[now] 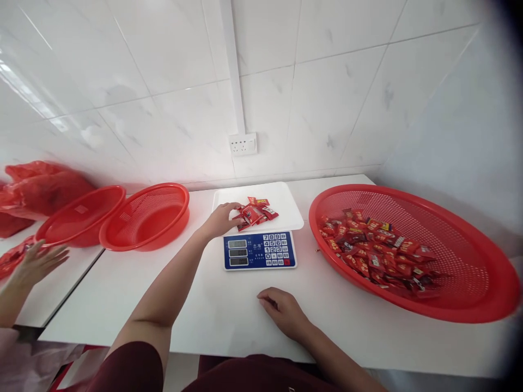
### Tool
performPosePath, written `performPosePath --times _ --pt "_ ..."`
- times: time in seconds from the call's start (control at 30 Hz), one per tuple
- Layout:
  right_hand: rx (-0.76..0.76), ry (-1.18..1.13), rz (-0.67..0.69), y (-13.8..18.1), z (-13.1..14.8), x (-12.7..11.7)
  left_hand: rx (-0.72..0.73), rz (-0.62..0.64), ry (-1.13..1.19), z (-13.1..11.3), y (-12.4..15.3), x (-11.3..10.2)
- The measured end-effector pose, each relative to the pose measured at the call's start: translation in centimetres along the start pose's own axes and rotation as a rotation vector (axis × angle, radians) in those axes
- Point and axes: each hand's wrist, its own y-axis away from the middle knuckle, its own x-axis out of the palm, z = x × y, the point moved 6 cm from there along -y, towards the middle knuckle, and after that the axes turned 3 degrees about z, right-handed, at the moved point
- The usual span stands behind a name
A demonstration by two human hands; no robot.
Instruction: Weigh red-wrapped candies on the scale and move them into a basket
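Observation:
My left hand [223, 220] reaches over the white weighing tray [286, 209] of a scale. Its thumb and fingers close around the left edge of a small pile of red snack packets [257, 213]. Just below the tray is the scale's blue panel [260, 251], with three displays on the left and keys on the right. In front of the scale, my right hand [284, 311] rests on the white table, fingers curled in and holding nothing. To its right stands a large red perforated basket [461, 256] with many similar packets [378, 247] inside.
Left of the scale are two red baskets, a nearer one [145, 218] and a farther one [81, 215]. Red plastic bags [44, 188] lie beyond them. Another person's hand [38, 264] is at the far left, near more red packets [16, 256]. A wall socket [243, 144] sits behind.

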Motion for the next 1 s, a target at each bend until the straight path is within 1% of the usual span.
performPosePath --times 0.13,0.33,0.53,0.6,0.67,0.73,0.77,0.83,0.87,0.93,1.0 --pt "0.0 -0.001 -0.004 0.0 0.2 -0.1 -0.007 0.039 -0.002 -0.1 0.4 0.6" --pt "0.008 0.005 -0.02 0.0 0.0 0.0 -0.048 0.035 -0.027 -0.2 0.2 1.2" --pt "0.014 0.032 -0.015 0.1 0.1 0.1 -0.074 0.057 -0.045 -0.2 0.1 2.1" --pt "0.019 0.033 -0.014 0.1 0.2 0.1 -0.06 0.046 -0.05 -0.2 0.1 2.0" --pt "0.017 0.028 -0.018 0.1 0.2 0.0 -0.041 0.001 -0.069 0.1 0.3 1.2" --pt "0.012 0.024 -0.023 0.1 0.2 0.0 -0.055 -0.118 -0.121 1.1 0.9 -0.7" --pt "0.009 0.023 -0.026 0.1 0.2 0.0 -0.094 -0.198 -0.164 2.1 1.4 -2.0" --pt "0.009 0.018 -0.03 0.1 0.2 0.0 -0.253 -0.331 -0.27 4.8 2.9 -4.5" --pt "0.008 0.016 -0.029 0.1 0.2 0.0 -0.357 -0.361 -0.317 6.3 3.8 -5.6" --pt "0.007 0.015 -0.026 0.1 0.2 0.0 -0.547 -0.331 -0.359 9.3 5.8 -6.8" --pt "0.003 0.018 -0.019 0.1 0.3 0.0 -0.687 -0.219 -0.33 11.5 7.6 -6.8"
